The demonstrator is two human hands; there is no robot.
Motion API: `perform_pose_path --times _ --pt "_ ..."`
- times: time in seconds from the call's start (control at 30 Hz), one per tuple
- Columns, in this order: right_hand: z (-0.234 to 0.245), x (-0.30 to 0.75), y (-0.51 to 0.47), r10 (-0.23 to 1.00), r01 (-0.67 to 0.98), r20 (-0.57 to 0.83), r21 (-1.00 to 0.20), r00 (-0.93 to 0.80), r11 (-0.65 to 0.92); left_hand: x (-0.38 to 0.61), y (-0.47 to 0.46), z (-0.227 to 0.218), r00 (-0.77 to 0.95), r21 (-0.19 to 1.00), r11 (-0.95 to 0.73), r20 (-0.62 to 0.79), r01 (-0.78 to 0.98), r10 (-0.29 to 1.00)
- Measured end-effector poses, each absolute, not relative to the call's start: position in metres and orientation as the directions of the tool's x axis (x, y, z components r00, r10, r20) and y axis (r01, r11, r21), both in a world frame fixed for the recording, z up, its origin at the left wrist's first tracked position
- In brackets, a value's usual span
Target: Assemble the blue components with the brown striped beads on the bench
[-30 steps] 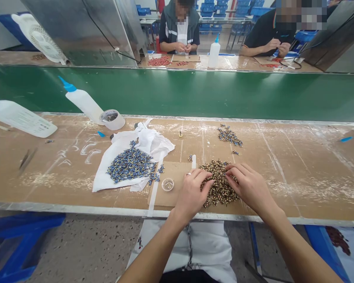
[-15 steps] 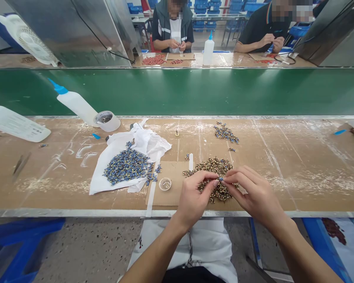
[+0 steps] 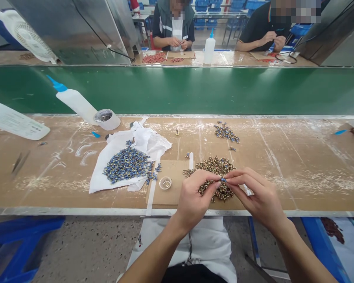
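My left hand (image 3: 194, 194) and my right hand (image 3: 257, 194) meet just above a heap of small brass-coloured parts (image 3: 214, 167) on the cardboard-covered bench. Both hands pinch one tiny blue part (image 3: 223, 180) between thumb and fingertips. To the left, a white cloth (image 3: 118, 155) carries a pile of blue parts (image 3: 126, 164). A smaller cluster of blue parts (image 3: 225, 132) lies farther back. A small clear dish (image 3: 165, 183) stands left of my left hand.
A green conveyor belt (image 3: 194, 90) runs behind the bench. White squeeze bottles (image 3: 76, 103), a tape roll (image 3: 107, 119) and tweezers (image 3: 19, 162) lie at the left. Across the belt two people work at another bench with red parts (image 3: 153, 59). A fan (image 3: 26, 37) stands far left.
My hands lifted off the brass heap and came together, pinching a small blue part. Since half a second ago they have shifted only slightly.
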State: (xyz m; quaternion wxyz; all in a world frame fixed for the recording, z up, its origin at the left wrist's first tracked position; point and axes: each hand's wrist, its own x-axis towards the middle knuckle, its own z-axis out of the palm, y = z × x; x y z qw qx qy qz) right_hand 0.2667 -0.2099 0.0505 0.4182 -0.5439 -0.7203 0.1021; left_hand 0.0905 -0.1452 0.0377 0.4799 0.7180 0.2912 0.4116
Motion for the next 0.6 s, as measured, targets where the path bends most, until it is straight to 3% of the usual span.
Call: perform_pose_path --times 0.4,0.6 --pt "0.044 0.266 -0.215 0.873 0.698 0.487 -0.612 -0.039 0.372 0.091 -0.144 0.039 0.528 0.919 -0.392 0.312 0.043 0.790" --pt "0.026 0.297 -0.185 0.867 0.753 0.490 -0.602 0.085 0.267 0.081 -0.137 0.031 0.555 0.913 -0.364 0.208 0.185 0.805"
